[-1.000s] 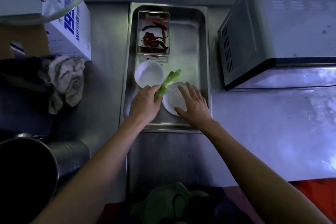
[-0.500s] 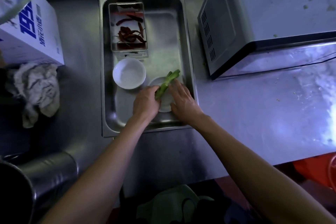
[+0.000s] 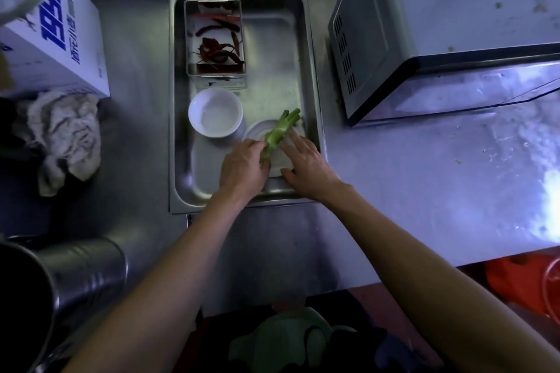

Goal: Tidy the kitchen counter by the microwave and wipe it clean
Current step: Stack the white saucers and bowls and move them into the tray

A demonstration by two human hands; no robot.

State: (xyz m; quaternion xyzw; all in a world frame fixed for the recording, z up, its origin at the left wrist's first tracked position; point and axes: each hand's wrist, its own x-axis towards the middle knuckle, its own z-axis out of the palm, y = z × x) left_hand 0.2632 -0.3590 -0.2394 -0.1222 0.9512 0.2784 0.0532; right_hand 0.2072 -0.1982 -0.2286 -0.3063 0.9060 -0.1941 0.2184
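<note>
A deep steel tray (image 3: 178,100) lies on the counter left of the microwave (image 3: 439,27). Inside it my left hand (image 3: 242,168) grips the pale end of a green vegetable stalk (image 3: 280,133), which slants up to the right over a small white dish (image 3: 257,132). My right hand (image 3: 307,165) lies with straight fingers on that dish's right side, partly hiding it. A white bowl (image 3: 215,112) stands just left of the dish. A small steel container of dried red chillies (image 3: 215,39) sits at the tray's far end.
A crumpled grey cloth (image 3: 65,136) lies left of the tray, below a white box with blue print (image 3: 51,39). A large steel pot (image 3: 60,281) stands at the near left. The counter (image 3: 424,191) right of the tray shows wet smears and crumbs.
Both hands have stayed on the stalk and the dish in the tray. The view has shifted, so the tray and microwave sit differently in the frame.
</note>
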